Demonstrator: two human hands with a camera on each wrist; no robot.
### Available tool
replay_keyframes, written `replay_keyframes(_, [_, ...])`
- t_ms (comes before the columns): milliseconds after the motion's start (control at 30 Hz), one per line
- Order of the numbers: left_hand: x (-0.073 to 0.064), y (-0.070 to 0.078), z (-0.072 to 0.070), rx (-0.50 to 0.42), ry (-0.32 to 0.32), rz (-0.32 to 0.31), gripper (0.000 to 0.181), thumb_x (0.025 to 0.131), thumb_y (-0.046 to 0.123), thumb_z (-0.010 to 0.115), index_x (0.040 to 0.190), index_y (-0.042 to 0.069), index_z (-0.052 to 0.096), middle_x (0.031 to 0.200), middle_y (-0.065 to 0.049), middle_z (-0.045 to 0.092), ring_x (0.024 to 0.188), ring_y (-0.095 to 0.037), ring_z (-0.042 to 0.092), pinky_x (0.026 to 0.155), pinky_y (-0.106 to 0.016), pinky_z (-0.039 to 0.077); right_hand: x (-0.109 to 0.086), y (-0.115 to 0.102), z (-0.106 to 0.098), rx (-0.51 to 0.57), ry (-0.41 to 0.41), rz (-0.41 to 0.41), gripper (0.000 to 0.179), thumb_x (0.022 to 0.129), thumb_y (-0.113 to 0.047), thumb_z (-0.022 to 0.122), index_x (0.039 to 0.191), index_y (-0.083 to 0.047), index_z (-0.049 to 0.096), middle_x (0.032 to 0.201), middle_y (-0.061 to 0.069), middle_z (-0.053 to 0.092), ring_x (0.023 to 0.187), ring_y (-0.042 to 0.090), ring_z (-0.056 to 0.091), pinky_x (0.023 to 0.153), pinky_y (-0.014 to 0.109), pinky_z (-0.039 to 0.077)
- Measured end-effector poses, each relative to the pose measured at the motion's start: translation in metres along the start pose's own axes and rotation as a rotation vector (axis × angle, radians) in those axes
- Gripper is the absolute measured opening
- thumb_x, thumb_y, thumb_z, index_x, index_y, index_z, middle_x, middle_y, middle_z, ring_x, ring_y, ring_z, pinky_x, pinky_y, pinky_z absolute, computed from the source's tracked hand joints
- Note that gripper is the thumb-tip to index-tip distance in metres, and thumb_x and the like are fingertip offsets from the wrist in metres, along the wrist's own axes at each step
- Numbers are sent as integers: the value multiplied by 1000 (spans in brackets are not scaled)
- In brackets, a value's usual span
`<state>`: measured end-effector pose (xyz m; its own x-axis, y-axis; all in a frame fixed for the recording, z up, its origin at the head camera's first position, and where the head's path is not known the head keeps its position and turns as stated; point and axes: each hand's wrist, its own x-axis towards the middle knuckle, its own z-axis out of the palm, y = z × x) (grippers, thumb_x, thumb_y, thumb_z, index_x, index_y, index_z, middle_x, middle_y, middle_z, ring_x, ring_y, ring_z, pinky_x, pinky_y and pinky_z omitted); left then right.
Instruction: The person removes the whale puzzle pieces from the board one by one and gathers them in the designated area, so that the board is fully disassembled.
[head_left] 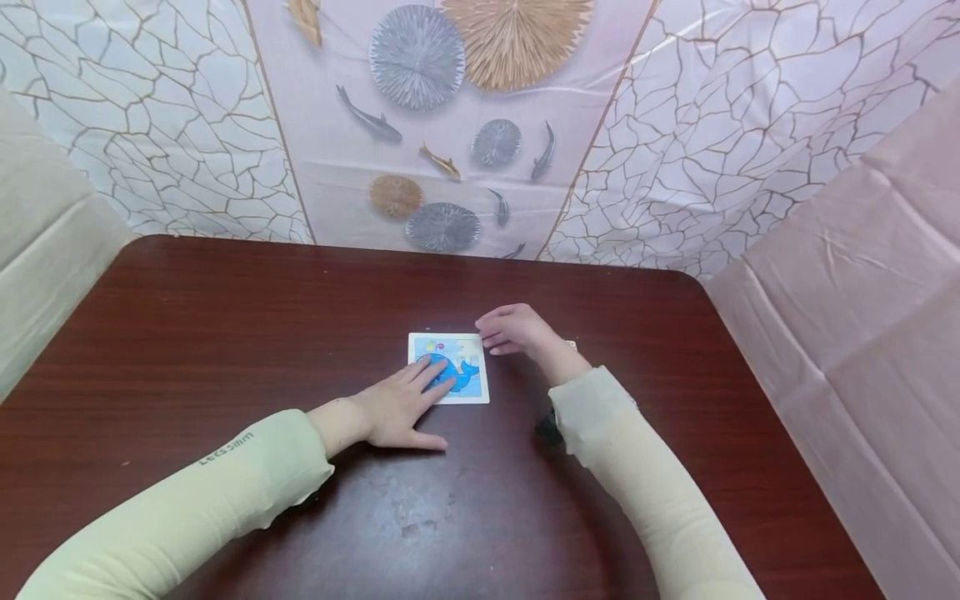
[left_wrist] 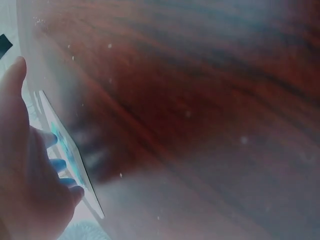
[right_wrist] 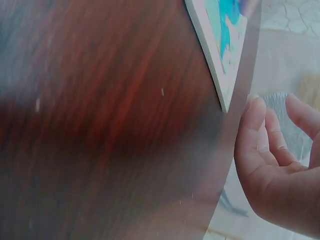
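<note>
A square picture board point(head_left: 480, 392) with a white border lies flat on the table, showing a blue whale point(head_left: 465, 379) on a light background; it looks like a wooden puzzle. My left hand point(head_left: 397, 407) is spread over its lower left part, the straight fingers resting on the whale and the thumb out over the tabletop. In the left wrist view the fingertips point(left_wrist: 76, 194) meet the picture. By the board's upper right corner, my right hand point(head_left: 517, 330) hovers with bent, relaxed fingers. The right wrist view shows its thumb apart from the fingers point(right_wrist: 250, 127) and nothing held between them.
The dark brown table point(head_left: 225, 333) reaches to a patterned cloth backdrop point(head_left: 450, 167). A small pale thing point(head_left: 572, 344) peeks out behind the right wrist, mostly hidden. Plain cloth walls point(head_left: 862, 333) stand along both sides of the table.
</note>
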<state>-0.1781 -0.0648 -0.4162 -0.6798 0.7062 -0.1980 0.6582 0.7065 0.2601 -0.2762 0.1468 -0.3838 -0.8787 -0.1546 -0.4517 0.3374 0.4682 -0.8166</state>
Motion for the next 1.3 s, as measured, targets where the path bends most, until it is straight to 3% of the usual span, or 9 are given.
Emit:
replay_keyframes(300, [-1, -6, -2, 6, 1, -28, 88, 86, 65, 47, 150, 10, 21, 157, -16, 11, 145, -37, 5, 118, -49, 11, 5, 1, 19, -60, -5, 28, 29, 89, -18, 63, 112, -1, 65, 99, 14, 68, 73, 16, 65, 75, 31, 57])
replay_keyframes(500, [-1, -9, 0, 15, -7, -24, 88, 86, 65, 46, 150, 9, 21, 157, -18, 10, 145, -37, 5, 117, -50, 11, 5, 0, 23, -62, -9, 20, 29, 90, -18, 62, 112, 0, 65, 105, 19, 68, 74, 16, 67, 75, 32, 57])
replay_keyframes(1100, [2, -10, -2, 35, -36, -19, 91, 85, 66, 48, 150, 9, 21, 156, -19, 11, 145, -38, 7, 117, -49, 12, 6, -3, 31, -45, 7, 54, 29, 90, -17, 63, 111, 2, 65, 104, 20, 68, 68, 13, 65, 72, 29, 57])
replay_keyframes(1300, [3, -10, -3, 47, -48, -30, 91, 84, 67, 47, 150, 10, 19, 157, -17, 9, 145, -36, 5, 118, -48, 12, 8, -2, 33, -64, 18, 63, 28, 89, -17, 64, 110, 2, 66, 96, 16, 68, 66, 13, 64, 69, 27, 57])
